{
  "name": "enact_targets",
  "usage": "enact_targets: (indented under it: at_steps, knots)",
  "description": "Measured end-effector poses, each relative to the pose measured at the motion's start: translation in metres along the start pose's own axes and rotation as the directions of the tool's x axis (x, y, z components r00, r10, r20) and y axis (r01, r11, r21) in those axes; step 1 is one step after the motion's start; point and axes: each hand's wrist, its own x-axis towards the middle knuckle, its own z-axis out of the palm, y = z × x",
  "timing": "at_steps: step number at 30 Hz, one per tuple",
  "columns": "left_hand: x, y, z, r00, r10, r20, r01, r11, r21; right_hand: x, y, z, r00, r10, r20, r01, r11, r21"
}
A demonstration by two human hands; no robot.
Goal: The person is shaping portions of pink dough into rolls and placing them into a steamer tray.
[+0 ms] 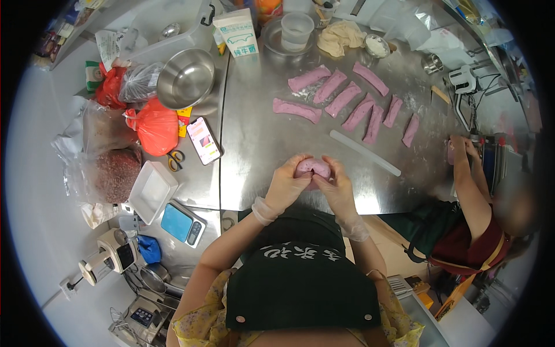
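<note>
Between my gloved hands, at the near edge of the steel worktable [248, 144], is a piece of pinkish-purple dough [313, 168] bent into a curved roll with a small dark gap in its middle. My left hand [289, 180] grips its left end, thumb at the gap. My right hand [336, 188] grips the right end, thumb also meeting the middle. Several strips of the same dough [343, 98] lie beyond on the table, dusted with flour. A translucent white rolling pin [365, 153] rests at a slant to the right of my hands.
At left are a steel bowl [185, 79], a phone [204, 140], scissors [175, 160], a red bag [158, 128], a white tray [152, 192] and a scale [183, 224]. A milk carton [236, 34] and plastic tub [297, 32] stand behind. A co-worker's arms [469, 179] reach in at right, handling dough.
</note>
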Motion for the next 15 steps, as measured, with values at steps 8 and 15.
enact_targets:
  at_steps: [8,15]
  knots:
    - [-0.008,0.018,0.015,0.978,0.131,-0.161,-0.08,0.954,0.288,-0.002,-0.008,0.004,0.977,-0.184,0.111,0.199,0.969,-0.148]
    - [-0.003,-0.004,-0.001,0.991,0.078,-0.111,-0.06,0.986,0.158,-0.002,-0.008,0.009,0.986,-0.097,0.138,0.135,0.943,-0.304]
